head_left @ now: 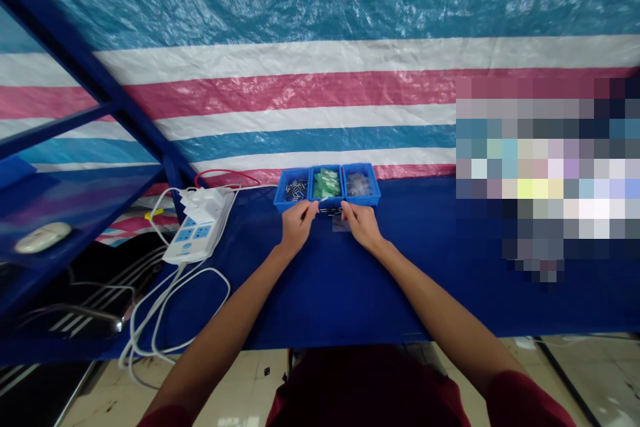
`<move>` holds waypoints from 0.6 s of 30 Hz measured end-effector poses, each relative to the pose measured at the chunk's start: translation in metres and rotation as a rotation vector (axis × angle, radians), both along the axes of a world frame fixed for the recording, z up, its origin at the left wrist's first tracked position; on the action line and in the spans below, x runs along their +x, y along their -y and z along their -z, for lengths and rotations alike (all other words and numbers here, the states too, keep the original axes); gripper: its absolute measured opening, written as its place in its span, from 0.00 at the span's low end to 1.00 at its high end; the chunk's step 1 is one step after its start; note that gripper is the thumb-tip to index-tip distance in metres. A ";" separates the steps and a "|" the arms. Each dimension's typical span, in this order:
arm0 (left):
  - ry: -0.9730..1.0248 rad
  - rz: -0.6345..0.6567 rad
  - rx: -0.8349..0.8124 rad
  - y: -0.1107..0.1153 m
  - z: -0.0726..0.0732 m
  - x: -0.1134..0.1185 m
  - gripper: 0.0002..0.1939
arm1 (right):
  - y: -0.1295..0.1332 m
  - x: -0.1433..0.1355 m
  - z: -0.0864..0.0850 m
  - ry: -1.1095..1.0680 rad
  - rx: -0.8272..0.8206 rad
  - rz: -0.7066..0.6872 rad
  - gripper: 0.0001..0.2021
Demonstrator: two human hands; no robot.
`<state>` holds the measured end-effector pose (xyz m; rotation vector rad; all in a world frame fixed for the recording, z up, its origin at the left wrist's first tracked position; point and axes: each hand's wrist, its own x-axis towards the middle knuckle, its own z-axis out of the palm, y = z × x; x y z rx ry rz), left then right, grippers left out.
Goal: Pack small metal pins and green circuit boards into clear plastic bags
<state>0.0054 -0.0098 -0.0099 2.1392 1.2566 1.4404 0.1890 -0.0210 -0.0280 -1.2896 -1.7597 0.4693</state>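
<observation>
Three small blue bins stand side by side at the back of the blue table. Small metal pieces (296,190) fill the left bin, green and white packets (327,183) the middle one, and clear plastic pieces (358,184) the right one. Just in front of the bins, my left hand (299,221) and my right hand (362,223) are both closed in a pinch. Thin dark items (330,211) span the gap between my fingertips; their exact form is too small to tell. A clear plastic bag (341,223) lies beside my right hand's fingers.
A white power strip (193,237) with plugged-in adapters lies to the left, its white cables (165,307) looping over the table edge. A white mouse (43,238) sits on a blue shelf at far left. Striped sheeting (300,93) hangs behind. The right side is pixelated.
</observation>
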 end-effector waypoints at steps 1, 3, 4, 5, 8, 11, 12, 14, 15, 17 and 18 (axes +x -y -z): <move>-0.007 -0.129 0.111 -0.003 -0.002 -0.004 0.21 | 0.000 0.000 0.000 0.031 0.001 0.038 0.23; -0.057 -0.373 0.250 -0.012 -0.007 -0.012 0.21 | -0.001 0.000 -0.001 0.112 -0.004 0.096 0.18; -0.125 -0.454 0.249 -0.018 -0.009 -0.016 0.21 | -0.001 0.000 -0.001 0.159 -0.016 0.110 0.14; -0.212 -0.507 0.203 -0.023 -0.011 -0.019 0.20 | -0.001 0.000 -0.002 0.207 -0.033 0.116 0.11; -0.427 -0.606 0.007 -0.031 -0.012 -0.022 0.17 | 0.001 0.000 -0.004 0.359 -0.101 0.090 0.09; -0.516 -0.585 -0.020 -0.028 -0.007 -0.018 0.15 | 0.003 -0.001 -0.006 0.502 -0.174 0.038 0.15; -0.525 -0.548 0.007 -0.026 -0.004 -0.016 0.15 | 0.003 -0.001 -0.006 0.537 -0.192 0.022 0.15; -0.533 -0.440 0.074 -0.021 0.002 -0.012 0.15 | 0.003 -0.002 -0.007 0.585 -0.214 -0.003 0.14; -0.535 -0.379 0.107 -0.019 0.004 -0.011 0.15 | 0.003 -0.002 -0.007 0.599 -0.219 -0.013 0.13; -0.533 -0.261 0.163 -0.016 0.008 -0.008 0.16 | 0.003 -0.003 -0.008 0.619 -0.221 -0.029 0.11; -0.529 -0.213 0.184 -0.015 0.010 -0.006 0.16 | 0.002 -0.003 -0.008 0.625 -0.220 -0.035 0.10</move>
